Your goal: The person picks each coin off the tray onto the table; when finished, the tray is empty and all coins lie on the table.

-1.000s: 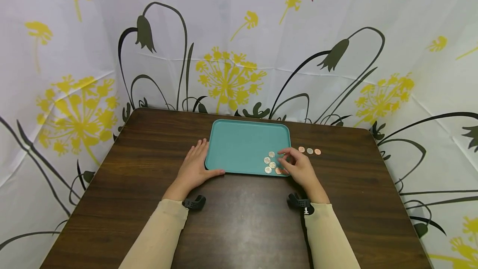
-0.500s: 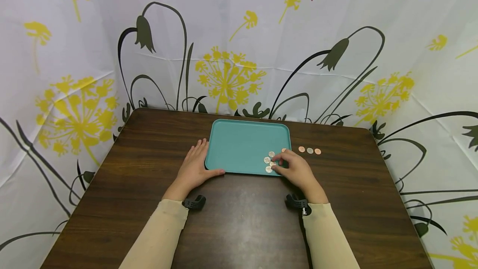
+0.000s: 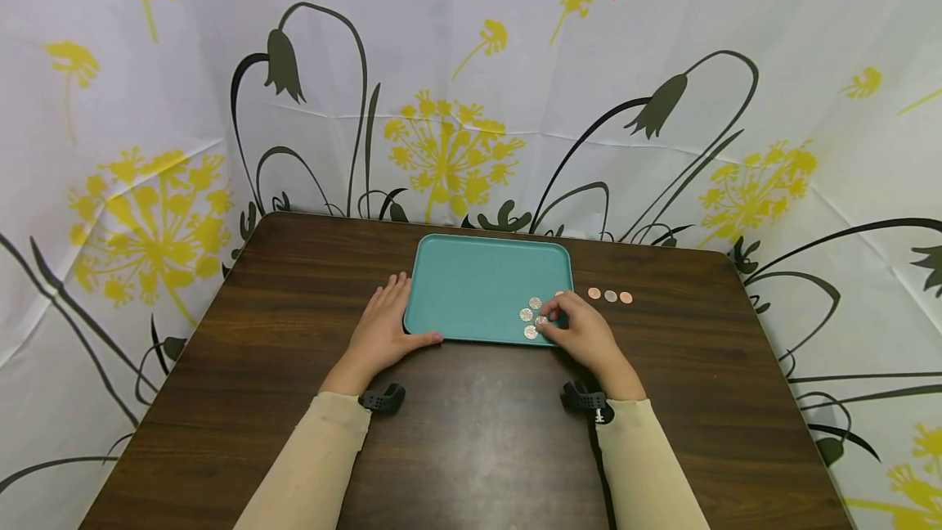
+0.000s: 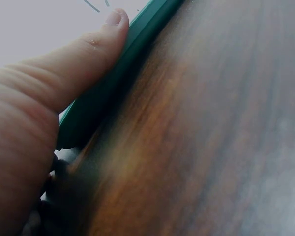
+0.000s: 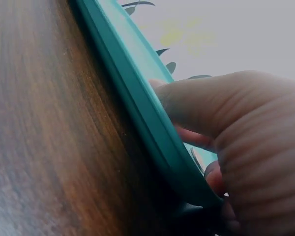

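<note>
The brown wood-grain table [image 3: 471,432] bears the work, with a white curtain [image 3: 471,39] printed with yellow and dark green flowers rising behind it. Both forearms are in cream sleeves [image 3: 305,464], each with a black wrist strap [image 3: 383,398]. On the table, just beyond the tray's right side, a short row of coins [image 3: 611,296] lies flat: one pale between two copper ones. The right hand [image 3: 587,334] covers the tray's near right corner and partly hides a copper coin [image 3: 559,294] near its right side. In the right wrist view, the thumb and rim block sight of the fingertips; part of another coin [image 5: 197,160] shows beneath the hand, and which one cannot be told. The tray [image 3: 471,268] is turquoise, rectangular, shallow, with rounded corners and a raised rim. The left hand [image 3: 381,334] rests with fingers extended at its left side, thumb laid along the near rim. Within the tray's near right area, three pale coins [image 3: 536,303] lie close together. Just right of them, the right thumb and forefinger pinch a pale, round, patterned coin [image 3: 541,321].
</note>
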The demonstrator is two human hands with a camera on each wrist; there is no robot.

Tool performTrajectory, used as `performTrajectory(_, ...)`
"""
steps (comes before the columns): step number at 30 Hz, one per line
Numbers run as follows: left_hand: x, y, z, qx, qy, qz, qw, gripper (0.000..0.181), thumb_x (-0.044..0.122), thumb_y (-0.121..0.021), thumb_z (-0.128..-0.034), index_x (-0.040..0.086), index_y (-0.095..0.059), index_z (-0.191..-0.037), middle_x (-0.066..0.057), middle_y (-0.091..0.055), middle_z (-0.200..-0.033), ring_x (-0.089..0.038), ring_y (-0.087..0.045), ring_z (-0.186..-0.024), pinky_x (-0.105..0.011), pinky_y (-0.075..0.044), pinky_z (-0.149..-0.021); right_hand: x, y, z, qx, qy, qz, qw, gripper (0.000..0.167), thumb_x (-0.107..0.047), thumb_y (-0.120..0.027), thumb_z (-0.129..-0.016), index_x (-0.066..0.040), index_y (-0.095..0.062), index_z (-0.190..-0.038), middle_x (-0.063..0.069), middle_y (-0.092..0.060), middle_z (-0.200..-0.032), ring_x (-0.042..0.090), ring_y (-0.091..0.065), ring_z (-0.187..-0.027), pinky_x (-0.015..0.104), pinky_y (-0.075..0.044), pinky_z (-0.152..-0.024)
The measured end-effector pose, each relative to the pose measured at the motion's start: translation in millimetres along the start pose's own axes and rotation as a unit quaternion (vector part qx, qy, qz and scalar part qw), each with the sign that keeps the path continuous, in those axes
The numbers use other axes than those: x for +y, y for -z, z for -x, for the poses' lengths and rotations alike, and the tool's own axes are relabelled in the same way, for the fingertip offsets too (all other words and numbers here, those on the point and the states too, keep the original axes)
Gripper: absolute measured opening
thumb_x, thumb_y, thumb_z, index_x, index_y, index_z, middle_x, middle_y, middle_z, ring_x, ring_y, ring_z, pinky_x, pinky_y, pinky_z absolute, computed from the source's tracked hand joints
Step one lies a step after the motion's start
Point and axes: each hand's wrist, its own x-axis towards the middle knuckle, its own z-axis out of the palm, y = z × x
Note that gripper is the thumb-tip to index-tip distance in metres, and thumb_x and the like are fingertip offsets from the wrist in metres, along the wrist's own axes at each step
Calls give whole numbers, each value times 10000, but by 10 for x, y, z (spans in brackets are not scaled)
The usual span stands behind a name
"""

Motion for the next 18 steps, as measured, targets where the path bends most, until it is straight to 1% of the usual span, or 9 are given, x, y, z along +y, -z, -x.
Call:
performTrajectory(2,0,3,-1,-18,29,6,10000,1328,759,-795,-856,22,-146,-1750,-191,-106,-1840,-360,-72,-1727,-563,-51,-1416,19,0,-3,73,-78,-288,9995,197,-205,-876,-953,-253,-695,-1013,-44,-653,-930,130,-488,-700,277,-422,-625)
performTrajectory(5,2,6,-5,-29,57,29,10000,1321,753,-796,-860,30,-142,-1752,-182,-102,-1842,-346,-66,-1730,-551,-47,-1419,38,0,-5,207,-143,-719,9971,201,-154,-863,-959,-226,-704,-1057,-17,-693,-919,144,-483,-633,274,-430,-574)
performTrajectory(9,0,5,-8,-22,43,57,10000,1320,749,-800,-860,28,-146,-1751,-183,-103,-1842,-346,-65,-1730,-552,-46,-1419,63,-9,-6,542,-57,-978,9937,182,-126,-852,-964,-197,-775,-1113,3,-731,-986,142,-518,-667,249,-460,-598)
performTrajectory(12,-4,2,-10,-16,30,51,10000,1325,761,-795,-854,29,-151,-1751,-184,-106,-1841,-346,-69,-1730,-551,-49,-1419,87,-11,-3,888,109,-1038,9906,144,-92,-852,-958,-169,-795,-1064,31,-727,-1024,144,-515,-692,232,-459,-612)
performTrajectory(15,-5,1,-8,-2,23,47,10000,1328,770,-791,-852,30,-153,-1751,-185,-111,-1841,-346,-72,-1730,-551,-52,-1419,112,7,2,1275,228,-1083,9856,126,-84,-848,-959,-154,-809,-1056,74,-663,-1032,142,-487,-712,218,-438,-613)
performTrajectory(17,-6,-3,-5,-3,23,58,10000,1327,767,-793,-852,31,-151,-1752,-183,-110,-1841,-345,-70,-1730,-551,-50,-1419,137,33,8,1658,281,-1095,9797,110,-85,-841,-966,-138,-821,-1060,97,-621,-1004,137,-482,-725,207,-431,-620)
performTrajectory(18,-6,-6,-4,-4,19,63,10000,1326,765,-793,-854,32,-149,-1752,-183,-107,-1841,-348,-70,-1730,-555,-50,-1418,154,53,12,1894,295,-1094,9753,104,-82,-839,-968,-131,-826,-1060,101,-604,-980,132,-481,-728,203,-424,-645)
